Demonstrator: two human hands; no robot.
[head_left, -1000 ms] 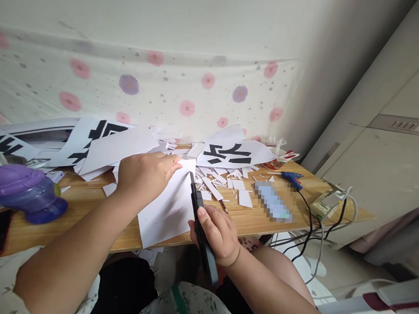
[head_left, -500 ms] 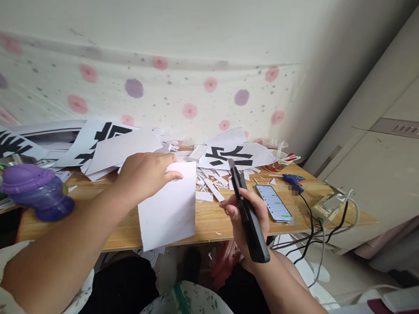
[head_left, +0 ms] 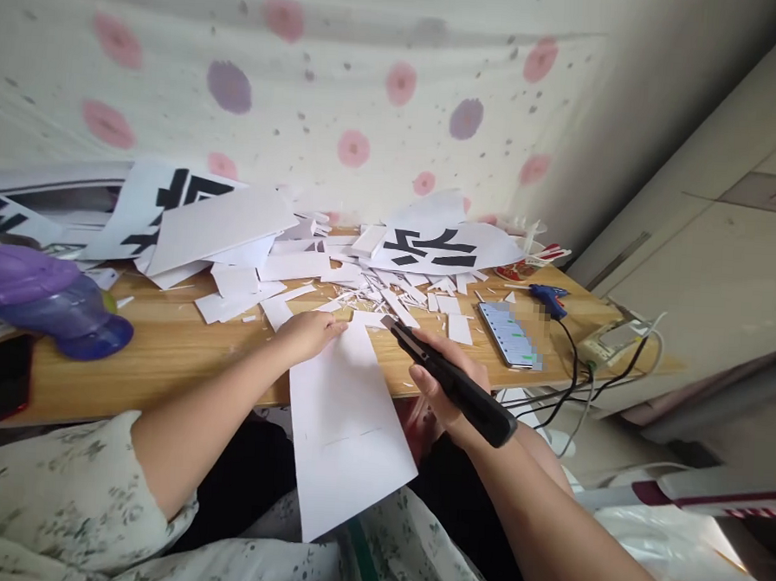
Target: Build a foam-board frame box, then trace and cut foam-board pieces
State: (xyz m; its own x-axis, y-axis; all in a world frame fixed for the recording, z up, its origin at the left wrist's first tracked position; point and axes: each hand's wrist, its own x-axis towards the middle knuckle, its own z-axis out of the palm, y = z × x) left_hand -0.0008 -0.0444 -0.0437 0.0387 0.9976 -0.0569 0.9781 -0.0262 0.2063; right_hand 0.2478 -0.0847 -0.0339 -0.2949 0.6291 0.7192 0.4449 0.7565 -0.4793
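Observation:
A white board sheet slopes from the table's front edge down over my lap, a few faint lines showing on its lower part. Its far edge is pinched in my left hand. In my right hand is a black utility knife, its blade end pointing up and left above the sheet's right edge. Beyond both hands lies a heap of white offcuts in strips and small bits.
Behind the offcuts lie printed sheets with black characters. A purple-lidded bottle stands left. On the right are a phone, a blue glue gun and a power strip with cables. The wooden table ends at my lap.
The sheet has come closer to me and down over my lap, with my left hand still on its far edge. The knife has tilted leftward toward it. My view has dipped lower.

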